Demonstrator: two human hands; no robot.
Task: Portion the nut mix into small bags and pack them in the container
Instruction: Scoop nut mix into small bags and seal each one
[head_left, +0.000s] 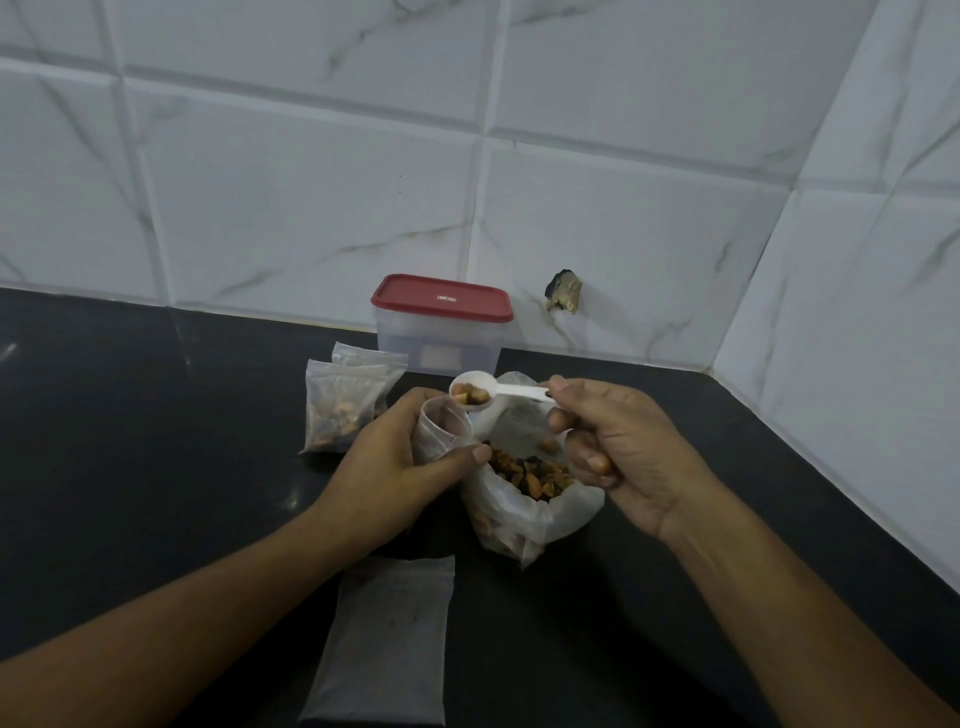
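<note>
My left hand grips a small clear bag upright with its mouth held open. My right hand holds a white plastic spoon by the handle; its bowl carries a few nuts and hovers just above the small bag's mouth. A large open plastic bag of nut mix stands between my hands. Two filled small bags lie to the left. A clear container with a red lid, shut, stands at the back by the wall.
A stack of flat empty small bags lies near the front edge on the black counter. Tiled walls close off the back and the right side, with a damaged spot in the wall beside the container.
</note>
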